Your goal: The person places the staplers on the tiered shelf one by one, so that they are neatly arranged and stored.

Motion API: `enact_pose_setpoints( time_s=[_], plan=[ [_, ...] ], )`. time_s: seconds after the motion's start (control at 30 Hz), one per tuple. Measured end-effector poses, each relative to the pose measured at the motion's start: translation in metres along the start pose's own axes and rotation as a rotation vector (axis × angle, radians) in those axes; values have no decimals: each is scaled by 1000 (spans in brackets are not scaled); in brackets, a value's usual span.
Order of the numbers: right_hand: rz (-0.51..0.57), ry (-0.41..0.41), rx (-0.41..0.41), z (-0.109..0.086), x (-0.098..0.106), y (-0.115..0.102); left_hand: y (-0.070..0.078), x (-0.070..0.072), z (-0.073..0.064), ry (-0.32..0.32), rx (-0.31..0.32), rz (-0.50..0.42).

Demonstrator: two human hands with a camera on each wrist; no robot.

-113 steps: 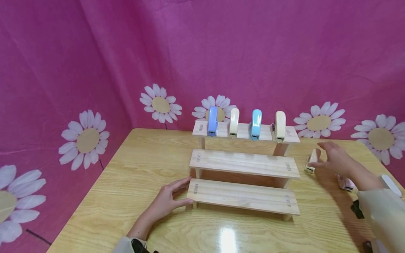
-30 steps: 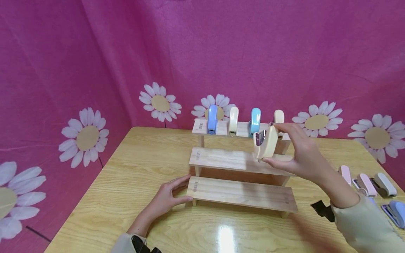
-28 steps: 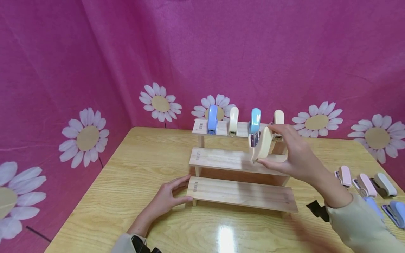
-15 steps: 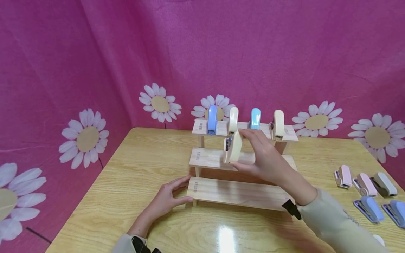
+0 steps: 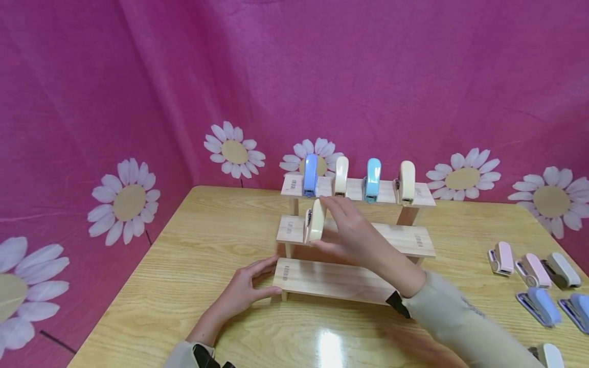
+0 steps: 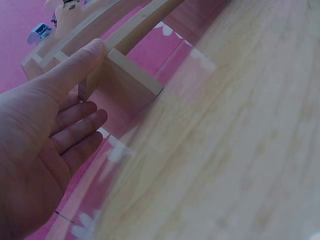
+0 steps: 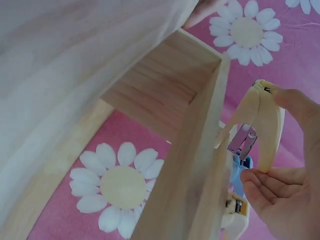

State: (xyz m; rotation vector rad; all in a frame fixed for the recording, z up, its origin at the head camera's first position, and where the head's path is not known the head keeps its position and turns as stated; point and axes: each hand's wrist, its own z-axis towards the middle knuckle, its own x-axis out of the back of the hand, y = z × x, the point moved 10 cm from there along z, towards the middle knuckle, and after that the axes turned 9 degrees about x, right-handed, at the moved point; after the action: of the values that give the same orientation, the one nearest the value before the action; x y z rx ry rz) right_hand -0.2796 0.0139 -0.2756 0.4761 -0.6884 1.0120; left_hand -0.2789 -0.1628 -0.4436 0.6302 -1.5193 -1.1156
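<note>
- Left hand [image 5: 241, 289], lower centre-left of the frame: thumb and fingers are gripping the left end of the wooden rack's [image 5: 331, 278] bottom shelf, probably steadying the whole thing.
- Blue stapler [image 5: 310, 174], upper centre: standing leftmost on the top shelf, end-on to the camera.
- Pale cream stapler [image 5: 317, 221], centre of the frame: being held at the left part of the middle shelf; can't tell whether it's touching the board.
- Right hand [image 5: 352, 232], just right of it: pinching that stapler by its two ends, thumb near, fingers far; likely keeping the base side free and facing the shelf.
- Top shelf, onward: off-white stapler [image 5: 341, 174], light blue stapler [image 5: 372, 179] and beige stapler [image 5: 407, 181] are standing apart in a row, all pointing the same way, seemingly for even spacing.
- Right edge of the frame: two pink staplers [image 5: 504, 255], two periwinkle staplers [image 5: 542, 305], a grey-white stapler [image 5: 562, 269] and a partly cropped white stapler [image 5: 550, 355] are lying on the surface [image 5: 460, 291], apparently grouped within right-hand reach.
</note>
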Motion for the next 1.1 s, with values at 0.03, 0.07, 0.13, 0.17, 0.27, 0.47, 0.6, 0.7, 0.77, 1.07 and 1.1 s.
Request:
enact_pose_setpoints(
  time_s=[0.03,0.07,0.13,0.17,0.27,0.47,0.6,0.7,0.77,1.07,1.1],
  plan=[
    [4,-11,-5,1,-3,0,0,0,0,0,0,0],
    [7,-22,-12,1,-5,1,-1,0,0,-1,-1,0],
    [12,-43,-28,1,-10,2,-1,0,0,-1,-2,0],
    [15,-54,-36,1,-12,2,0,0,0,-1,-3,1],
    [24,-85,-63,1,-18,5,0,0,0,1,1,3],
    [73,-138,-121,3,-26,10,-1,-1,0,-3,15,0],
    [102,-160,-137,4,-30,12,-1,0,0,2,16,3],
    [115,-172,-140,5,-32,13,-1,1,0,6,16,8],
    [120,-177,-141,5,-33,13,-1,1,0,5,16,8],
    [118,-201,-141,5,-36,13,-2,0,0,7,17,19],
    [116,-204,-141,5,-36,13,-2,0,0,7,18,19]
  ],
)
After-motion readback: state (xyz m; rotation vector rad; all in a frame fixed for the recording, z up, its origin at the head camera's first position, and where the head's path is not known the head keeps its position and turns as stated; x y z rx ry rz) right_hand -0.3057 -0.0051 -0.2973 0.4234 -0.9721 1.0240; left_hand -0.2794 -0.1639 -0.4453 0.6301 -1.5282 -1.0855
